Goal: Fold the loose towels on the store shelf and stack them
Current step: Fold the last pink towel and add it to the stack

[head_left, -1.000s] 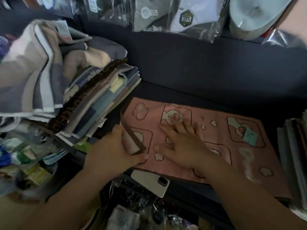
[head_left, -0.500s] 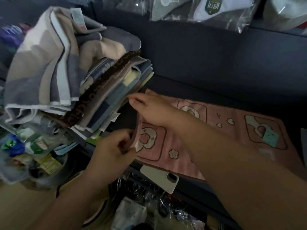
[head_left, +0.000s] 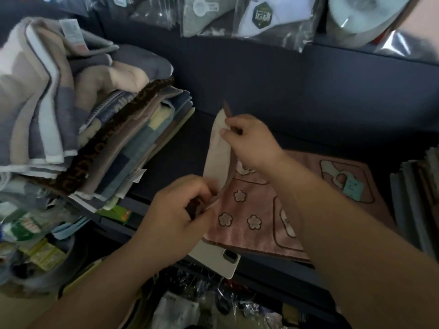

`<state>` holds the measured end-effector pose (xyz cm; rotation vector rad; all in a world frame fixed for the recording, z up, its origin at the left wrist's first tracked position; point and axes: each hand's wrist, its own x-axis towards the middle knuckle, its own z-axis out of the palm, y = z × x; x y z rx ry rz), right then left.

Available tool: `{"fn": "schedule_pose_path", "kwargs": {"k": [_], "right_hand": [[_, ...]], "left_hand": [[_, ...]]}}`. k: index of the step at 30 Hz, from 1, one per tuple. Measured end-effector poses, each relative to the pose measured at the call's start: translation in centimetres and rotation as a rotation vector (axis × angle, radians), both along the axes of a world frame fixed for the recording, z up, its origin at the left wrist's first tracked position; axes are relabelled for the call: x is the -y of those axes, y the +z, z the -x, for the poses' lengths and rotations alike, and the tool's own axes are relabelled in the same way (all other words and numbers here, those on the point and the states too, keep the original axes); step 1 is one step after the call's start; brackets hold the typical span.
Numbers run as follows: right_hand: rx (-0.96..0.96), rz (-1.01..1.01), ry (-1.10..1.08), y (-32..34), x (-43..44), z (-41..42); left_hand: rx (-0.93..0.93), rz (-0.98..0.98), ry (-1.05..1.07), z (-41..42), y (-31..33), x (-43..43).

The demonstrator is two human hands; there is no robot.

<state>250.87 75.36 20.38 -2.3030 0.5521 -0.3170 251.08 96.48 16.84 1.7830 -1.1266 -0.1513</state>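
A pink towel (head_left: 247,210) with flower and cartoon prints lies on the dark shelf (head_left: 237,86). Its left edge is lifted off the shelf, and the pale underside (head_left: 217,160) faces me. My left hand (head_left: 175,224) pinches the near left corner. My right hand (head_left: 251,143) pinches the far left corner and holds it higher. My right forearm crosses over the middle of the towel and hides part of it. A tall, slanting stack of folded towels (head_left: 78,129) in grey, beige, blue and brown stands to the left.
A white phone (head_left: 218,260) lies at the shelf's front edge, partly under the towel. Bagged goods (head_left: 259,17) hang above the shelf. More folded cloth (head_left: 418,205) sits at the right edge. Packaged items (head_left: 33,233) crowd the lower left.
My right hand left the flat towel and took its far left corner. Both hands have raised the towel's left edge, so the underside now shows.
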Motion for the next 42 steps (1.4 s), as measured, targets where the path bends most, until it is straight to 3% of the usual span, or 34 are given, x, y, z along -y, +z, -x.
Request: {"fn": "schedule_pose_path", "kwargs": {"k": [3,8,12,18,20,24,27,33,37,42], "right_hand": [[0.076,-0.001,-0.086,1.5,2.6,3.6],[-0.044,0.078,-0.190,2.5,6.7,9.7],[-0.091,-0.078,-0.328,1.0,8.8,13.6],[-0.093,-0.216,-0.419,-3.4,8.7,14.6],[-0.033,-0.298,-0.417,-3.6,7.9,14.2],[-0.016,-0.519,-0.326,-3.3,5.8,12.2],[0.015,-0.628,-0.277,-3.2,3.6,10.3],[0.202,-0.700,-0.208,-1.3,2.6,8.0],[0.267,-0.503,-0.243,1.1,4.3,9.4],[0.267,-0.553,-0.362,0.9,6.7,13.6]], "left_hand": [[0.086,0.023,-0.040,1.5,1.8,2.6],[0.125,0.036,-0.241,5.2,2.7,7.4],[0.174,-0.032,-0.385,7.4,1.2,10.7],[0.294,-0.250,-0.369,7.3,-3.4,12.4],[0.247,-0.273,-0.339,6.5,-3.5,11.6],[-0.065,-0.308,-0.270,3.5,-2.9,8.7],[-0.111,-0.323,-0.167,0.4,-2.5,6.1],[0.004,-0.166,0.002,-1.3,1.0,3.8],[0.157,-0.005,-0.106,2.0,4.2,4.9],[0.290,-0.062,-0.316,6.0,2.4,8.5]]}}
